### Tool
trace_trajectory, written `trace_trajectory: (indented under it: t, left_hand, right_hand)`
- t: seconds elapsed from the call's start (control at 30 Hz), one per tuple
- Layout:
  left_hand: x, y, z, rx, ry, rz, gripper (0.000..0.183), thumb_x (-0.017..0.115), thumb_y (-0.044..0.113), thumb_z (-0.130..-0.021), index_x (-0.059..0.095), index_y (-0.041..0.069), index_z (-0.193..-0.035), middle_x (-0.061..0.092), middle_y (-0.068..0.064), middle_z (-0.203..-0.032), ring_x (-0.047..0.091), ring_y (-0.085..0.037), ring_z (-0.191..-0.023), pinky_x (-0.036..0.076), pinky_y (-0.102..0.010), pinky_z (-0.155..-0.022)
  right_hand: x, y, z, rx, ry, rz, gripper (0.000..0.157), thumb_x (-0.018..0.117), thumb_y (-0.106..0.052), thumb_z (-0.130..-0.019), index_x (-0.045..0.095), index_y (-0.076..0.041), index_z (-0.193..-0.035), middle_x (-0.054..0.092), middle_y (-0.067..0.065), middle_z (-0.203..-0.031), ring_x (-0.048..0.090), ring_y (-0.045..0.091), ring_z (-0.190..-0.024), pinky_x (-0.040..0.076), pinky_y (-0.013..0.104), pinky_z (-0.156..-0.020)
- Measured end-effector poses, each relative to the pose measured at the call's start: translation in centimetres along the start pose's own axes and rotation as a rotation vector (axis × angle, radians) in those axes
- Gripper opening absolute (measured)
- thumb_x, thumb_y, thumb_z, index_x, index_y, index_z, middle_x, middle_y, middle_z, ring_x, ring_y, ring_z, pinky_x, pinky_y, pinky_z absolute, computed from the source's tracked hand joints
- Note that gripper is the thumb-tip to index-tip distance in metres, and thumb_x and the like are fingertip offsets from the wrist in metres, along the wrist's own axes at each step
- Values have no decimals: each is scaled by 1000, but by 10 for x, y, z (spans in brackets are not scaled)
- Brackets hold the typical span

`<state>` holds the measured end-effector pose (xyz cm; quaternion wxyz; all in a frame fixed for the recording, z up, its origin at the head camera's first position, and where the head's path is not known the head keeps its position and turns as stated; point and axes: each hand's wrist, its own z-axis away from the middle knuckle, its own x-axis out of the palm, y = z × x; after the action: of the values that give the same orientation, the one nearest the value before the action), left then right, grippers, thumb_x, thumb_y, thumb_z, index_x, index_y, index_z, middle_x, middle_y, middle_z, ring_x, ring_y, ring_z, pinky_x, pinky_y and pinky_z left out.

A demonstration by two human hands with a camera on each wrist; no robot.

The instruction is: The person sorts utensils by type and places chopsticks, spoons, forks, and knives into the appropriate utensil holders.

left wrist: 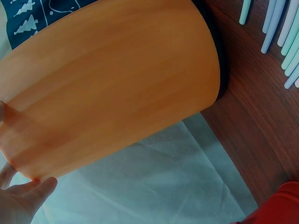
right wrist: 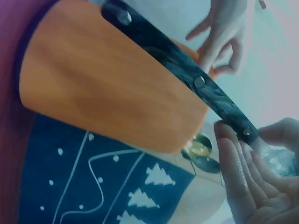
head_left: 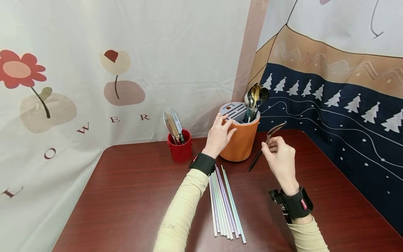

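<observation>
My right hand [head_left: 280, 159] pinches a spoon [head_left: 274, 130], its dark marbled, riveted handle [right wrist: 175, 65] slanting down to the left in the head view. The spoon is held right of an orange utensil holder [head_left: 240, 141] with a grey slotted top. My left hand [head_left: 218, 136] rests on the holder's near left rim with its fingers spread. In the left wrist view, only parts of the left hand's fingers [left wrist: 39, 191] show at the rim. Several spoons [head_left: 255, 96], some gold and some dark, stand in the holder's right section.
A red cup [head_left: 181, 150] holding several knives [head_left: 174, 126] stands left of the holder. Several pastel chopsticks [head_left: 225, 206] lie on the dark red wooden table [head_left: 135, 196] between my arms. Printed curtains [head_left: 189, 70] hang behind the table and along its right edge.
</observation>
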<state>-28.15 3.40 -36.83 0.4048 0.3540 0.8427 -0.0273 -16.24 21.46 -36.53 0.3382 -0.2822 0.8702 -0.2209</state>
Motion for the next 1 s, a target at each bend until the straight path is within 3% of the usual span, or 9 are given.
trace_trajectory:
  t: [0.13,0.33,0.53,0.67,0.77,0.83,0.93,1.0]
  left_hand:
    - [0,1,0,1,0,-1,28,59,35,-92,64,18,-113,54,-12,-134,40,-35,-138,52,-37,-95]
    - [0,1,-1,-5,-4,-6,27,59,35,-92,64,18,-113,54,-12,-135,39,-34,-138,52,-37,-95]
    - [0,2,-3,-1,-2,-7,28,60,36,-92,64,18,-113,54,-12,-135,40,-34,-138,52,-38,-94]
    - [0,1,-4,1,2,-10,28,60,35,-92,64,18,-113,54,-12,-135,41,-35,-137,52,-37,-95]
    - [0,1,-3,0,1,-10,27,60,35,-92,64,18,-112,54,-12,-135,41,-35,-137,52,-37,-95]
    - [0,1,-3,1,1,-9,27,60,35,-92,64,18,-112,54,-12,-135,41,-35,-137,52,-37,-94]
    - [0,1,-1,4,5,-3,27,60,35,-92,64,17,-112,55,-12,-134,41,-35,-137,53,-37,-93]
    - [0,1,-1,6,10,0,27,60,35,-92,64,17,-112,55,-13,-134,41,-35,-137,53,-37,-93]
  right_hand:
    - [-3,0,-4,-20,130,-72,19,64,-8,-88,59,9,-95,67,23,-84,45,-29,-69,37,-5,-65]
    - [-7,-5,-10,-39,341,-177,21,66,-7,-86,60,12,-93,67,22,-80,53,-25,-69,42,-2,-66]
    - [-8,-9,-19,10,511,-269,25,67,-13,-86,60,10,-93,66,-13,-82,61,-16,-67,47,5,-65]
    - [-9,-12,-33,41,592,-335,11,67,-17,-86,63,-7,-90,67,-19,-83,64,-9,-66,49,9,-65]
    - [-8,-16,-47,45,625,-382,9,68,-16,-86,60,-17,-90,67,-19,-82,66,-4,-67,50,10,-66]
    - [-8,-18,-58,40,621,-394,9,68,-16,-86,59,-18,-90,65,-20,-82,67,-4,-67,51,10,-66]
    - [-4,-19,-76,31,561,-388,8,67,-17,-86,60,-14,-88,63,-17,-79,65,-8,-66,51,9,-66]
    - [0,-16,-86,26,492,-346,14,66,-19,-87,61,-6,-89,66,-7,-79,62,-14,-67,49,6,-66]
